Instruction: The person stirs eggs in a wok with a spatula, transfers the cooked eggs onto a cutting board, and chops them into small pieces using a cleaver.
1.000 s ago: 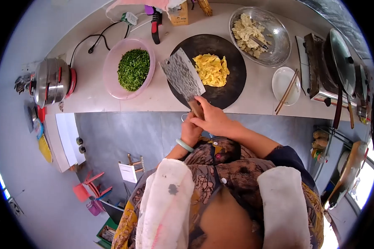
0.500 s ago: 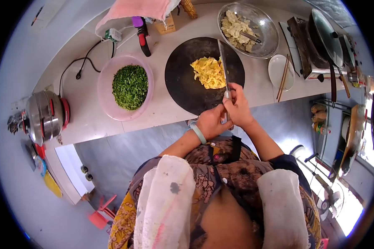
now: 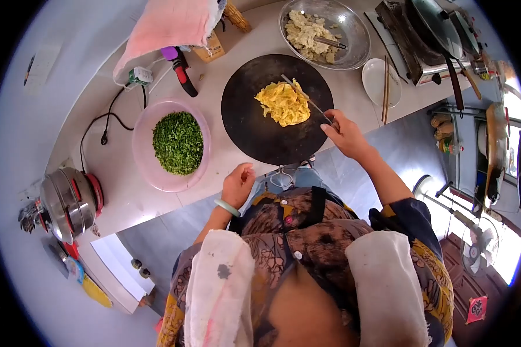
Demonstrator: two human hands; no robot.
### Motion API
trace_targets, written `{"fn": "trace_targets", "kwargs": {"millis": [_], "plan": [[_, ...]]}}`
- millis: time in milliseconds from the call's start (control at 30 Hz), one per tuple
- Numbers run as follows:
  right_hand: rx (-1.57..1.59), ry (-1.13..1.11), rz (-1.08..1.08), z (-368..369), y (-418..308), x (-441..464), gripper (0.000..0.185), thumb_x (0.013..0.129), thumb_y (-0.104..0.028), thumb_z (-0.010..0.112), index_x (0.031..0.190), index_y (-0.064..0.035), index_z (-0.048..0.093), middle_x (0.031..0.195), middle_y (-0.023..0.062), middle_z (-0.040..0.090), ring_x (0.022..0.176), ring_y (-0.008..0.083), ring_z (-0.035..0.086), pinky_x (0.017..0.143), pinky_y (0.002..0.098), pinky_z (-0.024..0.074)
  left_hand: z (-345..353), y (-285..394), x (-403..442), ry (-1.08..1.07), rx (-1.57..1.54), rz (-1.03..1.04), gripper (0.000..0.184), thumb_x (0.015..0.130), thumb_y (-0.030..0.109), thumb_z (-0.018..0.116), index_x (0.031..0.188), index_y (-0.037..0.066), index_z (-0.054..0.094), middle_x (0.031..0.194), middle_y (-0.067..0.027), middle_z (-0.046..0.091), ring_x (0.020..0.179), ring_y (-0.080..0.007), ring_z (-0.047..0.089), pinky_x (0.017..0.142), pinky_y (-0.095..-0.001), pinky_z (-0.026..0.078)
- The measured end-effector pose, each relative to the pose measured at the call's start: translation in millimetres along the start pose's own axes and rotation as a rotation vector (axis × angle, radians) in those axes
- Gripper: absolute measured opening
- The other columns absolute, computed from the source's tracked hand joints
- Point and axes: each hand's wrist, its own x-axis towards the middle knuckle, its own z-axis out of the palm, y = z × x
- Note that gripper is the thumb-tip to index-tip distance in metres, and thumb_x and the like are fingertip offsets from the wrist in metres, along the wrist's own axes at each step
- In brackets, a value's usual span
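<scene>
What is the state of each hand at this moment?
Left hand: loosely curled, partly open, nothing visible in it.
Right hand: closed, holding the cleaver.

Just one cam, worn on the head, facing forward and steeply down. Wide fisheye, round black edges. The bench point(image 3: 208, 87) sits close toward 12 o'clock, the wearer's shirt point(image 3: 324, 243) closer at 6, a fan point(image 3: 474, 251) farther off around 4.

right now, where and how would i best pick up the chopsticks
Pinch the near ends of the chopsticks, coming from your side: they probably offer the easiest grip, since both sticks lie across the white dish with those ends jutting past its near rim.
</scene>
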Motion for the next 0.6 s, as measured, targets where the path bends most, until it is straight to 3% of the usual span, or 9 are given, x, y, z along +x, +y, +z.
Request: {"fn": "trace_targets", "kwargs": {"millis": [100, 133, 300, 400, 500, 600], "plan": [[-0.071, 0.011, -0.080, 3.3, 12.6, 14.9, 0.030, 0.093, -0.023, 0.056, 0.116, -0.0056, 0.051, 0.078, 0.0198, 0.063, 0.074, 0.0376, 0.062, 0.066, 0.0439, 0.0477, 3.6, -10.3, -6.2, -0.024, -0.050, -0.034, 0.024, 0.091, 0.008, 0.062, 0.114, 0.001, 0.059, 0.089, -0.0033, 0.064, 0.080, -0.0088, 0.058, 0.074, -0.0235, 0.049], [-0.100, 0.020, -0.112, 1.6, 15.2, 20.7, 0.029, 0.093, -0.025, 0.056, 0.115, -0.0060, 0.051, 0.079, 0.0214, 0.064, 0.076, 0.0407, 0.062, 0.067, 0.0458, 0.0477, 4.2, -9.2, -3.2, -0.017, -0.045, -0.026, 0.024, 0.091, 0.009, 0.063, 0.113, 0.001, 0.060, 0.089, -0.0059, 0.065, 0.079, -0.0117, 0.060, 0.073, -0.0255, 0.050], [-0.147, 0.045, -0.120, -13.9, 23.8, 34.5, 0.027, 0.093, -0.022, 0.055, 0.113, -0.0054, 0.052, 0.081, 0.0222, 0.064, 0.077, 0.0420, 0.062, 0.067, 0.0481, 0.0475, 10.5, 12.5, 17.5, 0.073, -0.010, 0.080, 0.022, 0.088, 0.011, 0.064, 0.108, 0.001, 0.062, 0.094, -0.0133, 0.068, 0.082, -0.0232, 0.066, 0.075, -0.0325, 0.053], [-0.152, 0.065, -0.078, -11.1, 33.1, 29.8, 0.028, 0.093, -0.022, 0.054, 0.115, -0.0048, 0.052, 0.080, 0.0219, 0.064, 0.077, 0.0416, 0.062, 0.067, 0.0475, 0.0476, 13.6, 43.5, 47.0, 0.133, 0.174, 0.383, 0.023, 0.086, 0.007, 0.066, 0.107, 0.001, 0.062, 0.101, -0.0143, 0.065, 0.091, -0.0247, 0.064, 0.081, -0.0334, 0.050], [-0.111, 0.051, 0.063, -7.1, 37.2, 13.9, 0.030, 0.094, -0.023, 0.054, 0.117, -0.0041, 0.052, 0.079, 0.0223, 0.064, 0.075, 0.0412, 0.062, 0.067, 0.0470, 0.0478, 23.2, 75.0, 76.9, 0.208, 0.288, 0.505, 0.029, 0.080, 0.008, 0.070, 0.107, 0.003, 0.062, 0.113, -0.0178, 0.059, 0.102, -0.0327, 0.058, 0.089, -0.0385, 0.048], [-0.058, 0.042, 0.145, -2.3, 41.7, -5.8, 0.032, 0.094, -0.024, 0.054, 0.119, -0.0034, 0.051, 0.078, 0.0228, 0.064, 0.074, 0.0408, 0.062, 0.067, 0.0462, 0.0480, 37.1, 101.0, 101.9, 0.219, 0.336, 0.546, 0.039, 0.074, 0.015, 0.075, 0.108, 0.005, 0.059, 0.122, -0.0176, 0.052, 0.114, -0.0389, 0.049, 0.100, -0.0463, 0.038]]}}
